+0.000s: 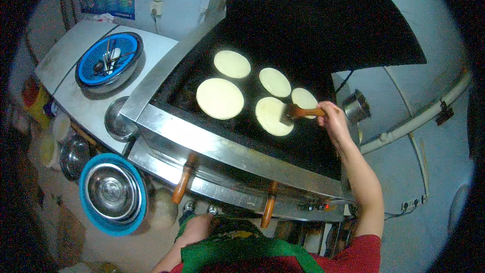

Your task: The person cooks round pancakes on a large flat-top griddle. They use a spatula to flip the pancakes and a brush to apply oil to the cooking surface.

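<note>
My right hand (334, 119) is closed around the wooden handle of a brush (290, 113), whose dark bristles touch the right side of a round, pale flatbread (271, 117). Several such flatbreads lie on the dark griddle (182, 94): a large one (220, 99) at the left, one (232, 64) behind it, one (274, 82) at the centre, and one (303, 98) partly behind the brush handle. Low by my green apron, my left hand (199, 227) hangs near my body; its fingers are too blurred to read.
A steel rim (227, 159) with wooden handles (182, 182) edges the griddle's front. The raised black lid (322, 15) stands behind. On the left worktop (72, 79) sits a blue basin (91, 74) with utensils. Steel bowls in a blue tub (85, 212) stand lower left; a steel pot (356, 108) is at right.
</note>
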Tool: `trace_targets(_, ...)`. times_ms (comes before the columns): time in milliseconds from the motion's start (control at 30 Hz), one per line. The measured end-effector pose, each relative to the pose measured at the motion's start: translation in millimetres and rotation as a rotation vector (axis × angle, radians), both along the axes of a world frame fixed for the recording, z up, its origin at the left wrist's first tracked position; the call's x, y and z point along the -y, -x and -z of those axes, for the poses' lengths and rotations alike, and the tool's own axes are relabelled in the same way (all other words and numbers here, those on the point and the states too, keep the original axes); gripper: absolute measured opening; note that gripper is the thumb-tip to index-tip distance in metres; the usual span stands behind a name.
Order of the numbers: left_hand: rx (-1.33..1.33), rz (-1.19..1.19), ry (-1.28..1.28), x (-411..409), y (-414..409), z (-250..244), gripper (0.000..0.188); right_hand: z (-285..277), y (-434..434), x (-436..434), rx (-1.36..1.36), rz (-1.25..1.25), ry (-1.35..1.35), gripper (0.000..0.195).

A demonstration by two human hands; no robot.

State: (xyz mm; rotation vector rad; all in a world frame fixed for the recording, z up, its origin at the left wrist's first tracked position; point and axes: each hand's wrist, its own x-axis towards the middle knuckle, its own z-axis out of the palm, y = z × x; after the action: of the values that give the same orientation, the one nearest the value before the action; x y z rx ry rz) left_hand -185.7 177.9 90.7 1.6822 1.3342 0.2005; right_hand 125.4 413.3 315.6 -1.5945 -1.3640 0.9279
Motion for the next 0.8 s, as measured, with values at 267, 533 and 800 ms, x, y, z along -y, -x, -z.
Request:
trace_targets(267,0.066,-0.005,-0.048,-9,2,-26,0.025,-1,40,6,-0.097,-0.129,-0.007,0.019)
trace_targets(533,0.020,0.031,-0.059,-1,7,2,0.027,-15,-14,22,0.064,-0.054,0.000,0.018)
trace_targets(800,-0.093,0.184,-0.039,-7,2,3,0.028,-4,-2,25,0.020,-0.021,0.045,0.019)
